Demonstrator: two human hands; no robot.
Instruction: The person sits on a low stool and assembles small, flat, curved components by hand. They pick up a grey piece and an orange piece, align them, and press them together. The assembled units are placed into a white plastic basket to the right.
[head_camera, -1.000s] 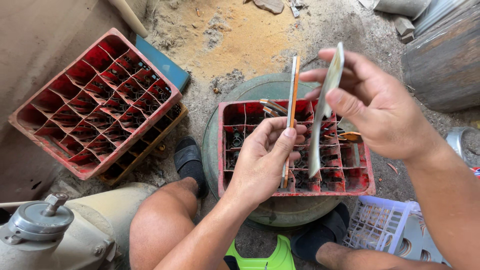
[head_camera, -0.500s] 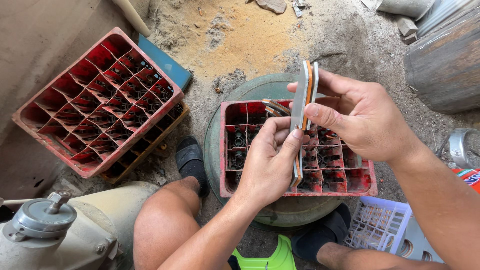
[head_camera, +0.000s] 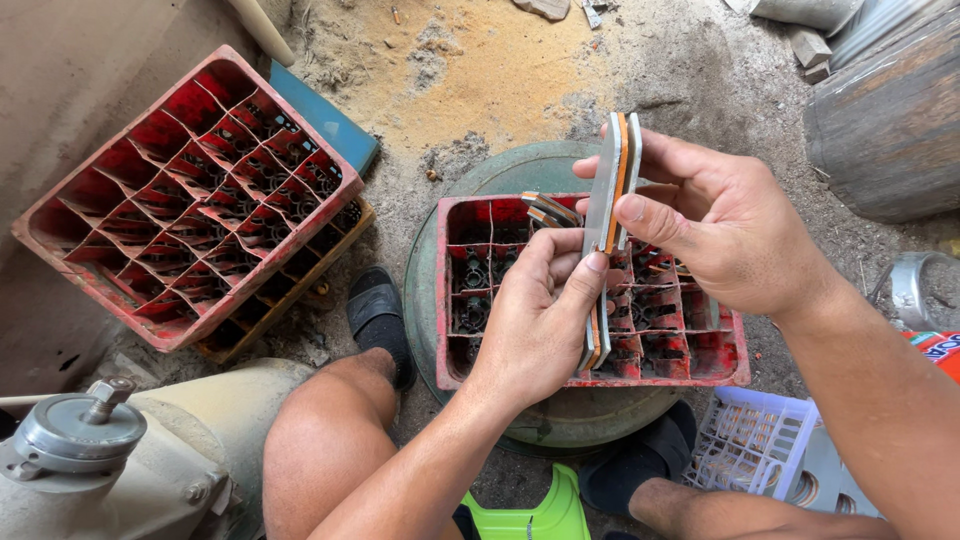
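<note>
Both my hands hold one long flat stack of grey and orange strips (head_camera: 612, 190), upright and edge-on to the camera. My right hand (head_camera: 715, 225) pinches its upper part with thumb and fingers. My left hand (head_camera: 540, 315) grips the lower part, hiding the stack's bottom end. Below them a small red divided crate (head_camera: 720, 365) sits on a round green lid (head_camera: 470, 190). Dark small parts lie in its cells, and two more grey and orange strips (head_camera: 548, 210) stick out at its far edge.
A larger red divided crate (head_camera: 190, 200) leans on a yellow one at left, a blue board (head_camera: 325, 120) behind it. A grey metal machine (head_camera: 90, 450) is at bottom left, a white basket (head_camera: 755, 445) at bottom right, a wooden barrel (head_camera: 890, 120) at top right.
My two hands came together. The grey strip in my right hand and the orange-edged strip in my left were pressed side by side into one stack held by both.
</note>
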